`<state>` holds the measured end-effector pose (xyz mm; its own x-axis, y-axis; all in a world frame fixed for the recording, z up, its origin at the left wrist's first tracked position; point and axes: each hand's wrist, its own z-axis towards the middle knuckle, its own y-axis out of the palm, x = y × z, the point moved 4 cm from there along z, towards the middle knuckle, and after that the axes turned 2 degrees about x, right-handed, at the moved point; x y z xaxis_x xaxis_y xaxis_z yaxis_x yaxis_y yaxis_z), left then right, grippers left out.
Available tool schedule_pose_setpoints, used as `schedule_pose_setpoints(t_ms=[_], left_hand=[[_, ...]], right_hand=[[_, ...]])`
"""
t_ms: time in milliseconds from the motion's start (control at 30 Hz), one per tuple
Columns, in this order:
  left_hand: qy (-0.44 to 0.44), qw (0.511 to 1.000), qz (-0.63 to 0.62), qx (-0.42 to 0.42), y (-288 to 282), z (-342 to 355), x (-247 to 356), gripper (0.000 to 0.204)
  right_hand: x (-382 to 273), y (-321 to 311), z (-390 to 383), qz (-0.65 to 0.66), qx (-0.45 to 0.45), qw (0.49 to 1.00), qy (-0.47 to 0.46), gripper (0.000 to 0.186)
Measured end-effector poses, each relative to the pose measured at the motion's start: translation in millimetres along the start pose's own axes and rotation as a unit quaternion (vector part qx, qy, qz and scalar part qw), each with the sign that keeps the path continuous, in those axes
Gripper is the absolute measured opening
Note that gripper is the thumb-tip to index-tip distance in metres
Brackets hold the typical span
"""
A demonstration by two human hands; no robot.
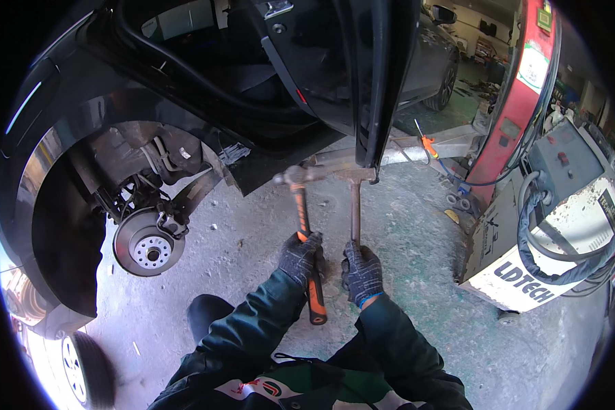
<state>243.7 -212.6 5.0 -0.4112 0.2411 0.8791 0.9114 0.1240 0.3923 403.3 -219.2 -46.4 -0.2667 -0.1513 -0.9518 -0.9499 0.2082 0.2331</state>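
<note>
While both gloved hands work low over the concrete floor (pixel 424 225), the left hand (pixel 299 257) has its fingers closed round the orange-and-black handle of one hammer (pixel 306 239), whose long axis runs nearly upright in the view, the metal head pointing away from the person toward the car sill (pixel 280 147). Just beside it, the right hand (pixel 362 272) is wrapped around the lower end of one metal bar tool (pixel 355 205), also standing lengthwise away from the body, its crosspiece top meeting the open door's lower edge (pixel 366 147). One bare brake disc (pixel 147 249) sits well apart on the left; a white welding machine (pixel 547 239) bounds the right, with open floor between.
</note>
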Motion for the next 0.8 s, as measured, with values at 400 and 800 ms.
schedule_pose_setpoints(t_ms=[400, 800], left_hand=[[0.004, 0.999, 0.052, -0.012, 2, 6, -6, 0.016], [0.135, 0.957, -0.228, 0.117, -93, 27, 19, 0.017]], right_hand=[[-11, 4, -7, 0.009, 0.016, 0.999, 0.04, 0.038], [3, -8, 6, -0.036, 0.031, 0.997, -0.066, 0.028]])
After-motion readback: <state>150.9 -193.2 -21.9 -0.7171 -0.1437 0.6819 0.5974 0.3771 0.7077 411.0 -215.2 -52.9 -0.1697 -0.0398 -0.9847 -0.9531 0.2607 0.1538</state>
